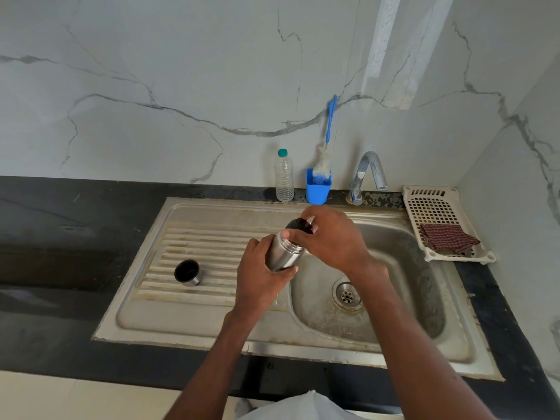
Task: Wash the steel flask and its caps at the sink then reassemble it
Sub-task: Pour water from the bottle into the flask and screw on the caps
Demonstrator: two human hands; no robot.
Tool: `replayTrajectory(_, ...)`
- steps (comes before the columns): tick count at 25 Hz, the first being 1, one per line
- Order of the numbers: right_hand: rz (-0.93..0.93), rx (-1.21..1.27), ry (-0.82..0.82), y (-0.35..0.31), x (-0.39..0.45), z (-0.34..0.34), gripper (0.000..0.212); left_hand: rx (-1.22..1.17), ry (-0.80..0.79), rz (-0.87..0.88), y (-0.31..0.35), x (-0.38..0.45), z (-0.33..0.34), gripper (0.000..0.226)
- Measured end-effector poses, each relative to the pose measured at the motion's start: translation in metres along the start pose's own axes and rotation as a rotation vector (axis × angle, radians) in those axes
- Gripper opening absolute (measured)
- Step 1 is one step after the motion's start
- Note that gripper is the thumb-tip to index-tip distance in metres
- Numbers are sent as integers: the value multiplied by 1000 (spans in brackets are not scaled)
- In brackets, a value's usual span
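My left hand (260,275) grips the body of the steel flask (283,251), which tilts up and to the right over the sink's left rim. At the flask's mouth my right hand (328,237) holds the dark inner cap (301,224) with curled fingers. Whether that cap is seated on the neck or just off it is hidden by my fingers. The outer steel cup cap (188,272), black inside, lies open side up on the ribbed drainboard (197,247), apart from both hands.
The sink basin (394,268) with its drain (347,296) lies under my right arm. Behind it stand the tap (368,174), a blue holder with a bottle brush (318,186) and a plastic bottle (284,177). A white rack (436,207) with a checked cloth (448,237) sits right.
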State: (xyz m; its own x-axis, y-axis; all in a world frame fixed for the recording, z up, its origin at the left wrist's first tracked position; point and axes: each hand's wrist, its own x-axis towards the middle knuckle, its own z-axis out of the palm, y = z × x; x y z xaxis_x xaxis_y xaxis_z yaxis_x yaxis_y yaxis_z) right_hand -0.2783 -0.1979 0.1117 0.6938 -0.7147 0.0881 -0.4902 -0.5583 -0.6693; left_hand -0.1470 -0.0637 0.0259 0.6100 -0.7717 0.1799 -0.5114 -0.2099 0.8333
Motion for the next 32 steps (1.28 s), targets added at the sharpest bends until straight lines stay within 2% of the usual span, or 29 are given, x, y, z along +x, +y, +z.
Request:
replayTrajectory(3,-139,42,-162,0,-1,7,63,-20,10,-15,-1,-1,-2,64)
replayTrajectory(4,-127,89,-149,0,0,7,60,-24,8,-19,-2,0,-3,64)
replayTrajectory(6,-9,24,-46,0,3,5,56,-3,-9,-14,-3,-1,-4,65)
replayTrajectory(8,-47,20,-156,-2,2,9,65,-8,-9,-21,-5,-2,-6,64)
replayTrajectory(10,-139,134,-240,-3,2,14,63,-43,10,-37,-6,-1,-10,65)
replayTrajectory(13,-100,59,-99,-3,9,16,57,-12,14,-47,-9,-1,-16,65)
replayTrajectory(16,-176,114,-188,-7,15,24,60,-13,48,-66,-14,-2,-25,65)
replayTrajectory(19,-134,105,-114,-15,19,32,55,-4,68,-96,-22,-4,-34,65)
replayTrajectory(22,-275,121,-262,-24,22,49,60,-11,68,-117,-27,-7,-46,64)
replayTrajectory(24,-337,181,-203,-27,27,64,50,-22,74,-131,-30,-8,-54,63)
replayTrajectory(26,-297,175,-112,-35,28,82,43,7,108,-130,-33,-10,-61,61)
replayTrajectory(30,-91,182,27,-63,23,115,31,182,197,-105,-45,-14,-76,65)
replayTrajectory(32,-21,199,25,-80,23,129,30,297,246,-95,-54,-15,-92,71)
